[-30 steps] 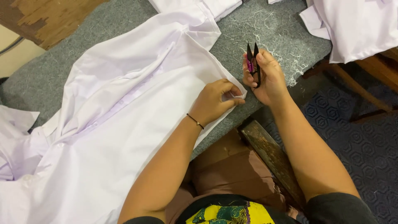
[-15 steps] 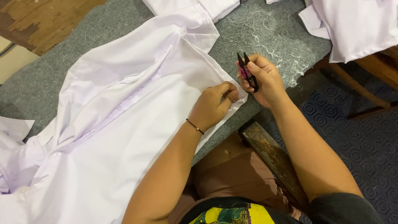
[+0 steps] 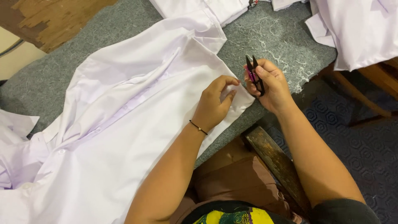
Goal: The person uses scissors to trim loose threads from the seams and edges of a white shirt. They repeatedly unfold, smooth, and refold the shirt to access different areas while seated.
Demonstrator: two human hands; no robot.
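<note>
Since half a second ago the left hand has opened a little at the shirt's corner, its thumb now lifted clear of the fingers, and the right hand has drawn slightly away to the right with the snips pointing up.

The grey felt tabletop carries everything, with a patch of bare worn wood showing at its far left corner. Over most of it lies one large white shirt, spread flat with its button placket running diagonally from lower left to upper right. Its near right corner reaches the tabletop's edge, and there the left hand rests, fingers curled loosely and pressing the cloth down rather than pinching it. A thin dark bracelet circles that wrist.

Two more heaps of white cloth are in view: a folded one at the top edge, touching the shirt's collar end, and a bigger one at the upper right, hanging past the tabletop's edge. No containers are visible.

Loose white thread clippings lie scattered on the felt just beyond the right hand. That hand is closed around one pair of black thread snips with a pink grip, blades apart from the cloth.
</note>
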